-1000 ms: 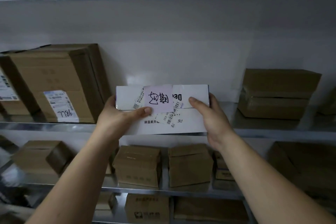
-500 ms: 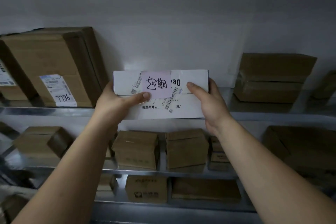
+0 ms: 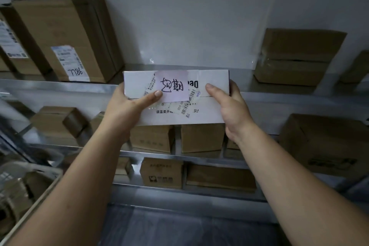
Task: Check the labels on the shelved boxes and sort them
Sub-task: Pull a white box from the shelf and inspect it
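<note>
White cardboard sits in our grip: our left hand (image 3: 127, 106) and right hand (image 3: 231, 110) clasp the ends of a long white box (image 3: 211, 82), thumbs pressed on its face. We hold it level at the metal shelf (image 3: 60, 89) edge, likely to read its pink handwritten note (image 3: 172, 86) and barcode labels (image 3: 191, 94). Brown cartons (image 3: 65, 32) flank it and fill the lower tiers, before a pale wall (image 3: 179, 16).

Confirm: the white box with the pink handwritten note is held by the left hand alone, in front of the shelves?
No, both hands hold it. The head view shows the left hand gripping the white box at one end, the right hand at the other.
</note>
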